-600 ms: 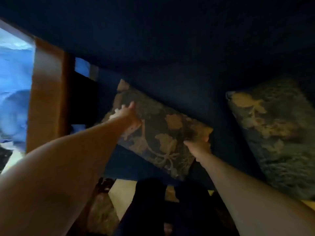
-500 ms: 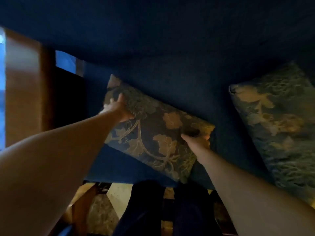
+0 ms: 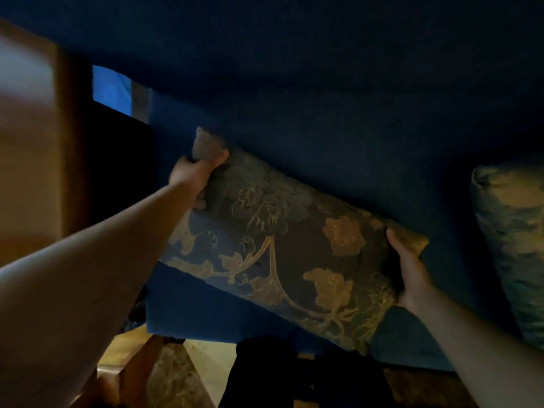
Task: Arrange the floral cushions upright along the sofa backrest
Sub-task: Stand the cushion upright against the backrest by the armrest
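Far left: blurred wooden armrest (image 3: 35,142) w/ a dark gap beside it, then the blue sofa backrest (image 3: 323,98) filling the top of the view. Left hand (image 3: 195,172) is clamped on the floral cushion (image 3: 279,248) at its upper-left corner, thumb over the front face, fabric bunched in the grip. Cushion sits tilted, top edge leaning vs the backrest, lower-right end dropping toward the seat (image 3: 188,313); not upright yet. Right hand (image 3: 410,272) grips the cushion's right edge near the far corner, fingers wrapped behind, thumb on the front. Further right, a 2nd floral cushion (image 3: 512,245) rests against the backrest, apart from the held one. To do this step well, prob.: lift the right end until the top edge runs level, push the bottom edge back into the seat/backrest crease so it can't slide fwd, keep a gap from the armrest, let go of both corners together, then pat the bunched corner flat.
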